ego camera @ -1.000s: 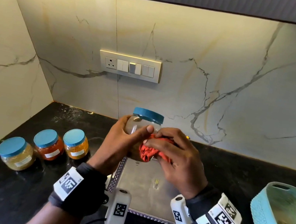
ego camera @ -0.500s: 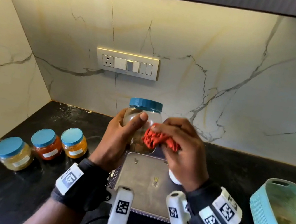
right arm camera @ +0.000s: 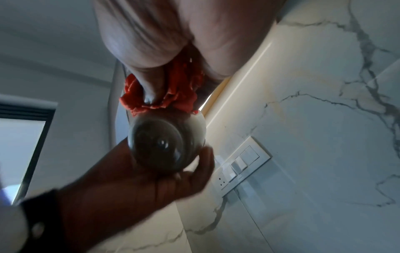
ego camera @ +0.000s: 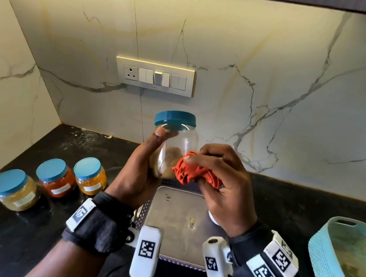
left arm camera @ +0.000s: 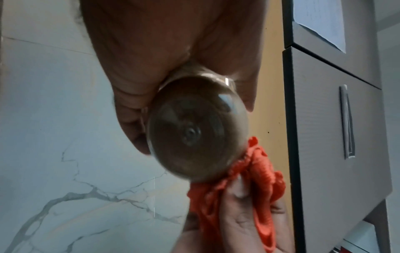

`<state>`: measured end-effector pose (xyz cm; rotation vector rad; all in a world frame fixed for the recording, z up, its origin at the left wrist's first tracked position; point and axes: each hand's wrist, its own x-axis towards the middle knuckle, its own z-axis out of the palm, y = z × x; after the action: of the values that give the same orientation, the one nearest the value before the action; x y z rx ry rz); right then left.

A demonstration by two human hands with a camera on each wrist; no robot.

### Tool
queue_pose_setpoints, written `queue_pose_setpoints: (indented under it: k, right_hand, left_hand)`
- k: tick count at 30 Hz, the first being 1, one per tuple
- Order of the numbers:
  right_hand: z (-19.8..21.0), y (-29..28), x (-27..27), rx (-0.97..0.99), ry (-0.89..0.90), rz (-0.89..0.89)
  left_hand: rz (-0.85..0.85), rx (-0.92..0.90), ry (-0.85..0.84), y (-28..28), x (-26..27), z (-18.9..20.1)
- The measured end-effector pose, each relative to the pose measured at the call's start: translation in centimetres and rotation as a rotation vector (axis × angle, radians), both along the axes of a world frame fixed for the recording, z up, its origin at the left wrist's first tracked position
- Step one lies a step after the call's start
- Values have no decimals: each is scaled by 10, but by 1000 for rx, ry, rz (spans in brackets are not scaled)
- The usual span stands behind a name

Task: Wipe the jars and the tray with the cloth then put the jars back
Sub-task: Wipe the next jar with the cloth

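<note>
My left hand (ego camera: 148, 156) grips a clear jar (ego camera: 180, 142) with a blue lid, held upright in the air above the silver tray (ego camera: 176, 221). Its round base shows from below in the left wrist view (left arm camera: 197, 135) and in the right wrist view (right arm camera: 162, 145). My right hand (ego camera: 215, 172) holds a bunched orange cloth (ego camera: 192, 172) and presses it against the jar's lower right side. The cloth (left arm camera: 244, 191) also shows under the jar's base, and in the right wrist view the cloth (right arm camera: 173, 95) sits against the jar's wall. Three blue-lidded jars stand on the counter at left: pale yellow (ego camera: 13, 188), red (ego camera: 56, 177), orange (ego camera: 91, 175).
A black counter (ego camera: 16, 243) meets marble walls at the back and left. A switch plate (ego camera: 154, 77) is on the back wall. A turquoise woven basket (ego camera: 348, 267) stands at the right. A small white object (ego camera: 212, 217) peeks from under my right hand on the tray.
The jar has risen higher above the tray with both hands. The cloth has slid from the jar's front to its lower right side.
</note>
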<state>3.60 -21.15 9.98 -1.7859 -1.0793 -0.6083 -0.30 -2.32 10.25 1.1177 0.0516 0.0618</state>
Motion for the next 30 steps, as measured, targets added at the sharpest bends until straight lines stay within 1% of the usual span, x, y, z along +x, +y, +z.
queue_pose_setpoints:
  k: [4,6,8,10,14,15,17,19,21,22,24,27,28,30]
  right_hand:
    - [1,0,7,-201,-126,11]
    - [-1,2,6,-287,-197,39]
    - [-1,3,4,-309,-240,48]
    - [4,3,6,-273,-197,29]
    - [18,5,27,-20,100,-19]
    - [18,6,26,13,132,-18]
    - [12,7,14,-8,99,-27]
    - [2,5,-5,-105,15,-18]
    - [-7,0,-15,-188,-69,-4]
    - [-8,-1,-13,-199,-89,-4]
    - [-4,2,-2,-139,-41,-17]
    - [7,8,17,44,125,-67]
    - [9,9,19,65,140,-74]
    - [6,9,12,38,91,-66]
  left_hand:
    - [-28,103,18,4,1,2]
    - [5,178,-1,3,4,-2]
    - [53,197,-27,-1,5,-8]
    - [51,143,-25,-3,5,-13]
    - [23,55,-44,-7,4,-11]
    - [23,40,-49,-7,4,-9]
    - [18,-21,-59,-7,4,-5]
    - [27,-79,-52,-5,4,-3]
    - [25,-68,-42,-2,4,-4]
    - [13,-63,-40,-2,4,-4]
    - [-14,-64,-36,-4,4,-5]
    - [-46,-32,-46,-8,5,-8]
    - [-47,-31,-48,-9,6,-7]
    - [-31,-35,-43,-9,6,-5]
